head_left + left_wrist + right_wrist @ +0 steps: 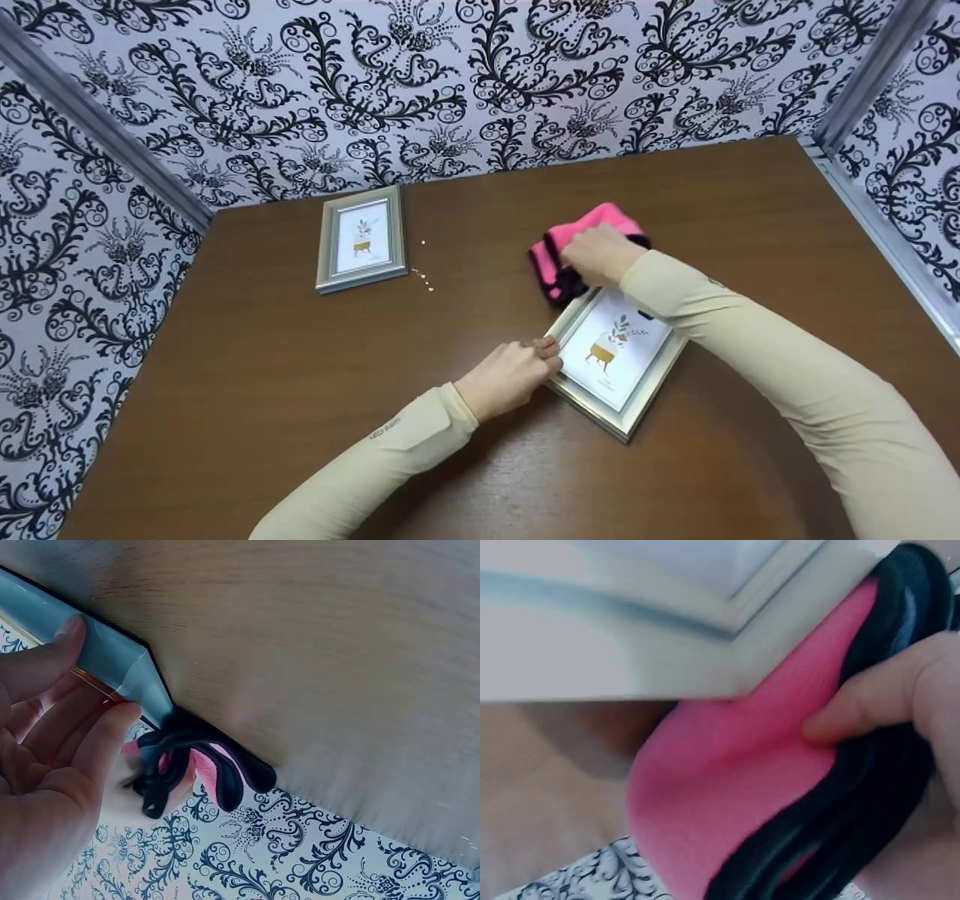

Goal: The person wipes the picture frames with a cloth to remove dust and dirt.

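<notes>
A picture frame [626, 420] with a silvery-gold border and a plant print lies at an angle on the table, right of the middle. My left hand [514, 375] grips its left edge; the left wrist view shows the thumb and fingers [71, 637] on its side [112, 652]. At the far corner my right hand [604, 255] holds a bunched pink cloth with black edging [611, 217]. Close up in the right wrist view, a finger [877, 701] presses into the cloth [727, 787], which lies against the corner of the frame [705, 667].
A second, similar picture frame [397, 225] lies at the back left of the brown table [300, 360]. Several small pale crumbs [424, 277] are scattered beside it. Black-and-white patterned walls [450, 90] with metal corner posts [874, 71] border the table.
</notes>
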### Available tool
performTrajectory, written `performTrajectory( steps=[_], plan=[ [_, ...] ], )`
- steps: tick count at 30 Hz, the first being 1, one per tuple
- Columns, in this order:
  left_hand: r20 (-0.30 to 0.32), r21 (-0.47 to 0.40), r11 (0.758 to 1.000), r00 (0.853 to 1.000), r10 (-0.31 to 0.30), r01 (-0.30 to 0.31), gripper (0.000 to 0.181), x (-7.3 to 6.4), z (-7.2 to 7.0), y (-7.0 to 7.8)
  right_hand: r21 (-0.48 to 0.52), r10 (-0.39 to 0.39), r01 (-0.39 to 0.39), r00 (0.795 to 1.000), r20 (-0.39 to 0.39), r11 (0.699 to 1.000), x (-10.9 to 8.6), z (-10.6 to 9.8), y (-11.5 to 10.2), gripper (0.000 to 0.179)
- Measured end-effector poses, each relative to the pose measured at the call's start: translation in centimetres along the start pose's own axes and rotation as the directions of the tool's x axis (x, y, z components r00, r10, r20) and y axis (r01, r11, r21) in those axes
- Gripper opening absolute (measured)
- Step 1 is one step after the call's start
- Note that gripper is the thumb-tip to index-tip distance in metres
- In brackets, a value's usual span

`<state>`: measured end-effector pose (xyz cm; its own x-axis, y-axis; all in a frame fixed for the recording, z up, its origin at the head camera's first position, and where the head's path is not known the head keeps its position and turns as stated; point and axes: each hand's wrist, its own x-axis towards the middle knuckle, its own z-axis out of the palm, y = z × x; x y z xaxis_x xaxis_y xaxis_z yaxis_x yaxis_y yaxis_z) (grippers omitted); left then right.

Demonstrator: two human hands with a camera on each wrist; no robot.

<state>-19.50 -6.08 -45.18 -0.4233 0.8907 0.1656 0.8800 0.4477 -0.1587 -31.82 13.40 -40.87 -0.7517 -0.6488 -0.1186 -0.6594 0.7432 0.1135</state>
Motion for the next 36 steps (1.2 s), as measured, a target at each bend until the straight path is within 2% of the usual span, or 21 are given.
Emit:
performTrajectory(
  steps=[3,8,11,14,19,23,26,28,30,34,36],
  plan=[
    [0.003,0.009,1.000,1.000,0.007,-0.007,0.017,0.0,0.0,0.0,0.076,-0.092,0.087,0.994,0.058,0.993,0.2,-0.5,-1.4,0.018],
    [0.007,0.002,1.000,1.000,0.013,-0.013,0.020,0.1,0.0,-0.1,0.230,-0.218,0.185,0.968,0.127,0.955,0.8,-1.0,-3.7,0.012],
    [0.007,-0.012,1.000,1.000,0.017,-0.017,0.019,0.1,0.0,0.0,0.318,-0.253,0.196,0.956,0.148,0.927,0.9,-1.1,-4.4,0.010],
    [0.007,-0.026,1.000,1.000,0.013,-0.012,0.017,0.1,0.0,0.0,0.353,-0.263,0.197,0.953,0.150,0.915,0.4,-1.3,-4.3,0.008],
    [0.002,-0.023,1.000,1.000,-0.004,0.004,0.014,0.0,0.1,0.0,0.325,-0.213,0.174,0.973,0.088,0.930,-1.3,-1.0,-1.7,0.014],
    [-0.007,-0.023,1.000,1.000,-0.007,0.007,0.012,0.1,0.2,0.0,0.286,-0.091,0.096,0.995,-0.032,0.953,-2.8,0.7,1.5,0.025],
    [-0.020,-0.035,0.999,1.000,-0.007,0.006,0.009,0.1,0.3,0.1,0.232,0.008,0.023,0.991,-0.134,0.972,-4.3,2.2,2.7,0.021],
    [-0.028,-0.044,0.999,1.000,-0.009,0.008,0.008,0.0,0.4,0.2,0.191,0.047,-0.011,0.982,-0.185,0.982,-5.1,3.0,2.5,0.018],
    [-0.033,-0.051,0.999,0.999,-0.013,0.011,0.009,0.0,0.4,0.1,0.144,0.069,-0.039,0.976,-0.205,0.989,-5.9,3.4,1.5,0.027],
    [-0.030,-0.070,0.997,0.999,-0.018,0.016,0.010,-0.2,0.4,-0.1,0.044,0.017,-0.005,0.964,-0.266,0.999,-7.0,3.8,-1.0,0.043],
    [-0.026,-0.081,0.997,0.999,-0.019,0.017,0.011,-0.3,0.4,-0.2,0.053,-0.016,0.032,0.961,-0.277,0.998,-7.6,3.7,-2.0,0.047]
  ],
)
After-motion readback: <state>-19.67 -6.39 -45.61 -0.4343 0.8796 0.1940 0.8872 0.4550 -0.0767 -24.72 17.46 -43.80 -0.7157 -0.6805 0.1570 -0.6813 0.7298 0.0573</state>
